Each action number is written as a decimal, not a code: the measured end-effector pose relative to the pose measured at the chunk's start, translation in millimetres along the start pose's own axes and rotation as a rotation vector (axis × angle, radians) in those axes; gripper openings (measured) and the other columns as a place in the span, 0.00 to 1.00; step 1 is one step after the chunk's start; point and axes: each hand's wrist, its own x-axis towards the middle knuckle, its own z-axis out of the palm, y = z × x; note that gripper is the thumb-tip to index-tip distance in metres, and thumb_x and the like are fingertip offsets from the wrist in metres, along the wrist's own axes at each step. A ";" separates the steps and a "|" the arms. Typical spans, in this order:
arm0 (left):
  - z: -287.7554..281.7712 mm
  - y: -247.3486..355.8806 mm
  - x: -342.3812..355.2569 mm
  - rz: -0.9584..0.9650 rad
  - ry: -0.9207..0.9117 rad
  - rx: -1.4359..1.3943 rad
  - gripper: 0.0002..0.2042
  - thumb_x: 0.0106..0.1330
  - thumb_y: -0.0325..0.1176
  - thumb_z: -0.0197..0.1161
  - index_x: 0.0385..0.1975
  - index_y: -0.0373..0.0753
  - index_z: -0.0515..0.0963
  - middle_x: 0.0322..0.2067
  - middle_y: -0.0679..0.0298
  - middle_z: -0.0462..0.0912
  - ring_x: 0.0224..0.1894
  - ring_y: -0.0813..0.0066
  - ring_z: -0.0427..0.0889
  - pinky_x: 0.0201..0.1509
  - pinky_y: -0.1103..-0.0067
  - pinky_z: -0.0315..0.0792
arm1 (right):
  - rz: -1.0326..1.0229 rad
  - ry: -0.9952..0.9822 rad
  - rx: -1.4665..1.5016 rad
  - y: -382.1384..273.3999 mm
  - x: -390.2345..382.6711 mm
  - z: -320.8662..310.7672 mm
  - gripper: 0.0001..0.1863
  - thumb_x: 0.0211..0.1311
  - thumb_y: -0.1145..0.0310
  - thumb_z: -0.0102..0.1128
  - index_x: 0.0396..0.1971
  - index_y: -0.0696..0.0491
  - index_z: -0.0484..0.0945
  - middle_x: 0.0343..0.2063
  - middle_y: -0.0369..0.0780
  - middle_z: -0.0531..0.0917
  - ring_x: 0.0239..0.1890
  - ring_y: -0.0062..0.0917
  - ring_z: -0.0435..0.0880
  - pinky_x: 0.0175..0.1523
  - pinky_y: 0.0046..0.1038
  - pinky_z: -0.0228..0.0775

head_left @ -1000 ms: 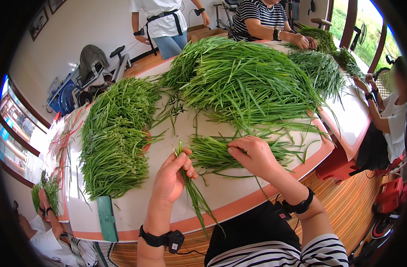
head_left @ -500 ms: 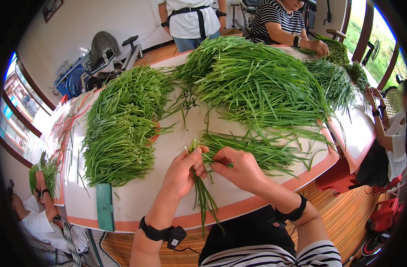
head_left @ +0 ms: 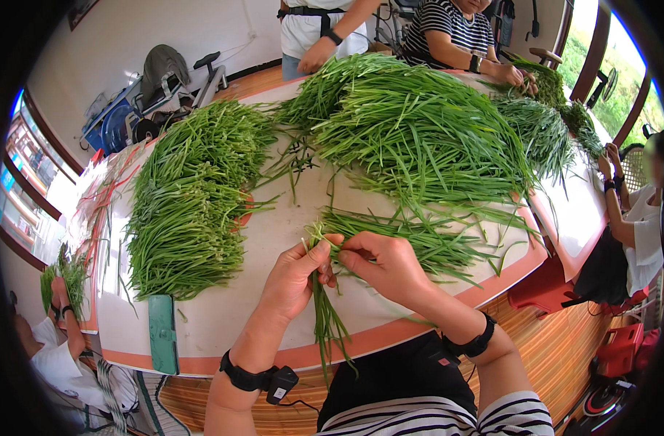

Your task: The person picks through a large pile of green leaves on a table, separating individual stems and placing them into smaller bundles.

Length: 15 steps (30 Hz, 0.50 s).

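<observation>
My left hand is closed round a small bunch of long green leafy stalks that dangle toward the table's front. My right hand is beside it, thumb and fingers pinched at the pale top ends of that bunch. Just behind both hands lies a loose layer of stalks. A tall heap of the same greens covers the back middle of the white, pink-edged table, and a long neat row runs down its left. A green phone case lies at the front left.
Red strips lie on the left table end. Co-workers handle greens at the back right, far right and lower left; another person stands behind the table. Red stools and exercise equipment surround it.
My right hand has moved left from the loose stalks to the top of the bunch in my left hand. The standing person's arm has swung down toward the table.
</observation>
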 end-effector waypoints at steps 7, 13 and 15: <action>-4.9 3.4 -0.4 0.146 0.124 -0.017 0.11 0.64 0.39 0.54 0.35 0.37 0.75 0.24 0.69 0.72 0.26 0.79 0.71 0.34 0.78 0.69 | -0.016 -0.143 -0.117 -0.8 1.8 -14.4 0.09 0.53 0.67 0.58 0.26 0.57 0.77 0.18 0.42 0.76 0.22 0.32 0.74 0.29 0.29 0.66; 0.2 9.3 -0.8 0.189 0.139 -0.100 0.10 0.66 0.38 0.50 0.35 0.37 0.72 0.28 0.66 0.74 0.29 0.75 0.74 0.37 0.76 0.71 | -0.321 -0.138 -0.654 23.6 -11.3 -17.0 0.07 0.48 0.68 0.59 0.27 0.54 0.78 0.28 0.39 0.74 0.37 0.35 0.69 0.45 0.32 0.63; -3.7 10.4 -1.2 0.111 0.016 -0.087 0.10 0.67 0.37 0.49 0.36 0.37 0.71 0.26 0.67 0.73 0.28 0.75 0.73 0.37 0.75 0.72 | -0.342 -0.109 -0.689 26.8 -10.4 -17.9 0.06 0.47 0.69 0.60 0.27 0.54 0.78 0.27 0.39 0.74 0.36 0.35 0.70 0.44 0.31 0.63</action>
